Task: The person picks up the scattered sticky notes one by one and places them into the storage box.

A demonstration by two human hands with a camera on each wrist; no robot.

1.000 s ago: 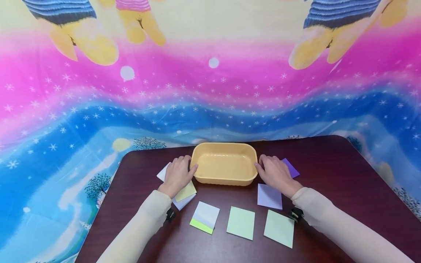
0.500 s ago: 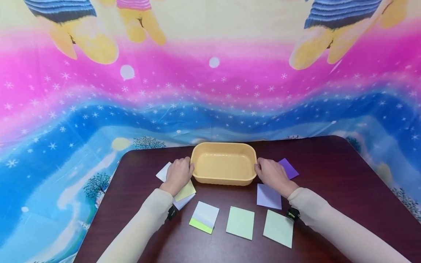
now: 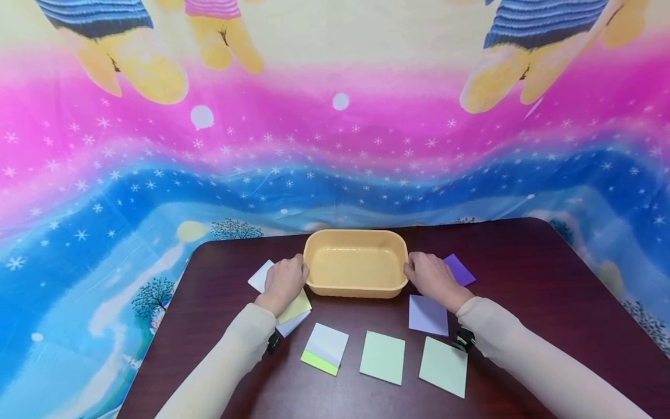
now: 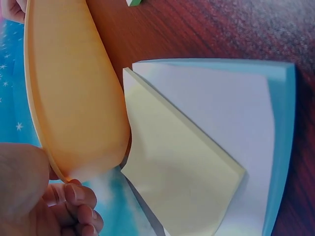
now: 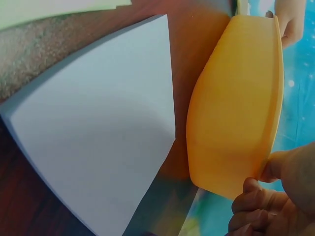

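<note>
A yellow rectangular plastic basin (image 3: 356, 291) stands at the back middle of the dark table, with nothing inside. My left hand (image 3: 285, 280) grips its left rim, thumb and curled fingers pinching the edge in the left wrist view. On the opposite short side my right hand (image 3: 433, 278) holds the rim the same way, as the right wrist view shows. Under the left forearm lie a pale yellow sticky-note pad (image 4: 182, 157) and a whitish pad (image 4: 226, 113). A lilac sticky-note pad (image 5: 103, 118) lies below the right hand.
A purple pad (image 3: 459, 269) lies beyond the right hand and a white pad (image 3: 260, 276) beyond the left. Along the front sit a white pad with a lime strip (image 3: 325, 348) and two pale green pads (image 3: 382, 357). A printed curtain (image 3: 335, 145) hangs behind the table (image 3: 549, 302).
Both hands have closed onto the basin's rim from beside it, thumbs now tucked over the edge. The basin has stayed in nearly the same place.
</note>
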